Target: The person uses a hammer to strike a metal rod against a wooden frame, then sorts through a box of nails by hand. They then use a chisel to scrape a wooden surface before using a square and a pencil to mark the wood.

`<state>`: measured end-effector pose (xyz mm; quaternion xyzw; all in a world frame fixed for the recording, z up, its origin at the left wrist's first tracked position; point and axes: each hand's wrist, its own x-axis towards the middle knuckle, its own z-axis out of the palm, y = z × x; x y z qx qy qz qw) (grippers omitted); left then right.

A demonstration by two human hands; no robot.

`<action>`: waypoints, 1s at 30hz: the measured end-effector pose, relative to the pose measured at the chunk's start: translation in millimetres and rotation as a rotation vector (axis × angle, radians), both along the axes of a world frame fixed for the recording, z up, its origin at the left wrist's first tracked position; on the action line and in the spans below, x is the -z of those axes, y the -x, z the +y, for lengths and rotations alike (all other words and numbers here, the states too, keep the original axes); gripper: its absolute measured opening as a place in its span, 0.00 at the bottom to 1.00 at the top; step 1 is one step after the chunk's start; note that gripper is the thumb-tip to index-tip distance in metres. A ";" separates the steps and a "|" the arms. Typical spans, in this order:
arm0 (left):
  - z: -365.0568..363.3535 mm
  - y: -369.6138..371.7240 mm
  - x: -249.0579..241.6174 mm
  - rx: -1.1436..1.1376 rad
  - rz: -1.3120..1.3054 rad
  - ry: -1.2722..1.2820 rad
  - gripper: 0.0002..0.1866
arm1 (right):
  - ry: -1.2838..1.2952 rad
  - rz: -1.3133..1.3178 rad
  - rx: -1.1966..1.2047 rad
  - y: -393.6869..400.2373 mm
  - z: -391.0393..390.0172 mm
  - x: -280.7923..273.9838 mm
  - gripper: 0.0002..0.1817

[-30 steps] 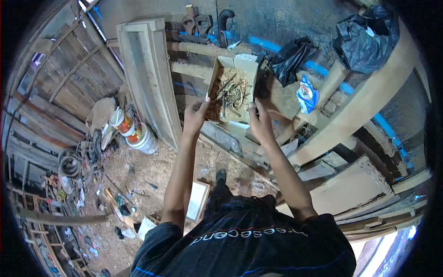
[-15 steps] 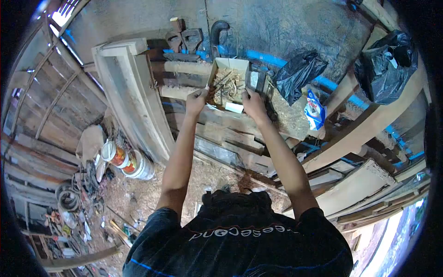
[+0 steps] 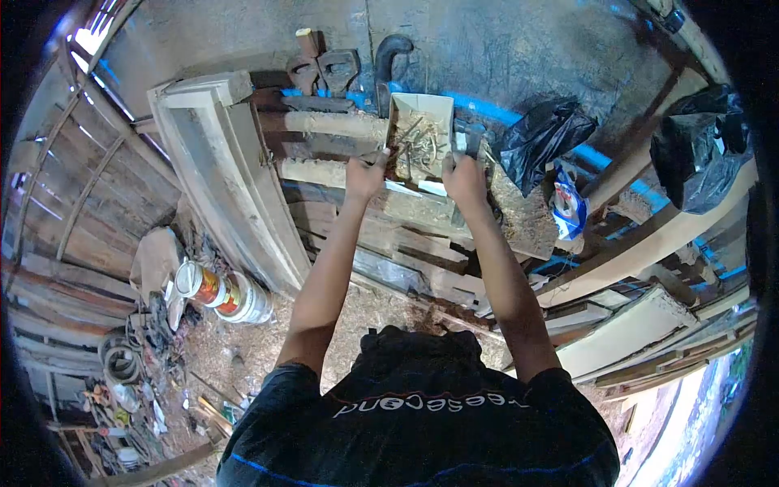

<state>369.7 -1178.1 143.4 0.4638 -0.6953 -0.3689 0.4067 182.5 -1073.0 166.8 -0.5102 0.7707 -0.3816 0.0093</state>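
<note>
A shallow open-topped box (image 3: pixel 445 114) is in front of me, holding curly wood shavings (image 3: pixel 422 146) and several thin dark pieces. My left hand (image 3: pixel 367 176) is closed on its near left corner, thumb along the rim. On the opposite near corner, my right hand (image 3: pixel 465 180) is closed around the side wall. Two pale flat pieces (image 3: pixel 432 187) show at the box's near edge, between my hands. The fingertips of both hands are partly hidden.
Wooden-handled tools (image 3: pixel 324 71) and a dark curved handle (image 3: pixel 395 53) stand behind the box. To the right are a black plastic bag (image 3: pixel 545 138) and a blue-white packet (image 3: pixel 570 207). Stacked boards (image 3: pixel 227 170) lean at left, near white buckets (image 3: pixel 231 296); planks surround the work area.
Both hands and the box have shifted slightly to the right, and the head view has moved a little. The grip on the box stays the same.
</note>
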 end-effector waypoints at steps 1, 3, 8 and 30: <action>-1.2 -1.2 0.0 0.032 -0.043 -0.046 0.18 | 0.011 -0.022 0.002 0.0 1.2 2.2 0.18; -6.2 -0.2 2.9 0.054 -0.035 -0.046 0.19 | 0.018 0.015 0.004 3.9 1.3 5.5 0.19; 8.8 -3.6 -2.5 0.035 0.219 0.082 0.20 | 0.171 0.042 0.012 0.1 15.4 11.5 0.17; 330.7 -114.1 129.7 -0.324 -0.062 -0.323 0.14 | -0.168 -0.223 -1.022 -98.1 179.3 120.1 0.15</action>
